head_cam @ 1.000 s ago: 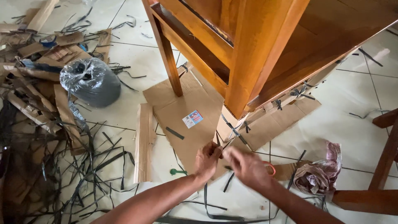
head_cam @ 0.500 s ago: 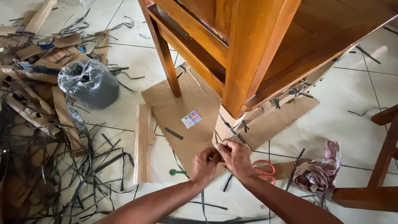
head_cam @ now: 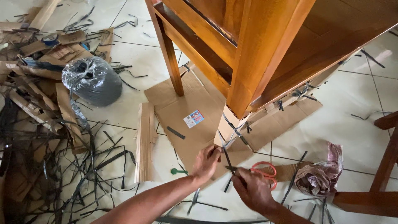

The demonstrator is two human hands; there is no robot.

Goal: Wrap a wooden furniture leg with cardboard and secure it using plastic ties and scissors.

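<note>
Scissors point(head_cam: 261, 171) lie on the floor right of the cardboard sheet point(head_cam: 186, 105) under the table leg point(head_cam: 172, 62)

My left hand point(head_cam: 206, 161) and right hand point(head_cam: 252, 191) are both bare: no gloves, no rings, no watch or band at either wrist. My 2 forearms are uncovered as far as they show, with no sleeve reaching into view.

Single head-worn view, looking steeply down and forward, close over the hands point(head_cam: 232, 174), floor point(head_cam: 352, 120) filling the frame
</note>
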